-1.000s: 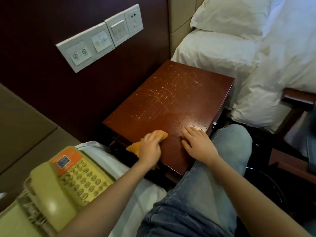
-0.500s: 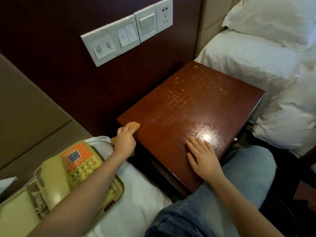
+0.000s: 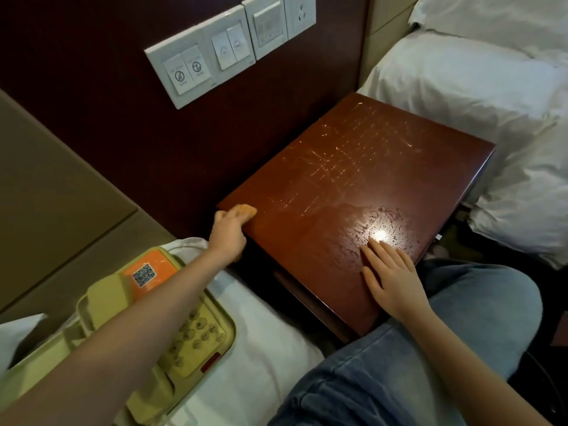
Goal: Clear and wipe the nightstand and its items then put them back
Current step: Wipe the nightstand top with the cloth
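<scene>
The dark red nightstand (image 3: 353,179) has a bare, scratched top with a bright glare patch near its front right. My left hand (image 3: 229,233) grips an orange cloth (image 3: 247,209) against the top's near left corner, at the wall side. Most of the cloth is hidden under that hand. My right hand (image 3: 390,278) lies flat on the front edge of the top, fingers straight. A yellowish telephone (image 3: 147,318) with an orange label rests on the white bed at the lower left, partly behind my left forearm.
A white switch and socket panel (image 3: 230,47) is on the dark wall above the nightstand. A bed with white pillows (image 3: 476,103) stands to the right. My knee in blue jeans (image 3: 445,348) is against the nightstand's front.
My left hand slid the cloth from the front middle of the top along the edge to the left corner by the wall. My right hand stayed flat on the top.
</scene>
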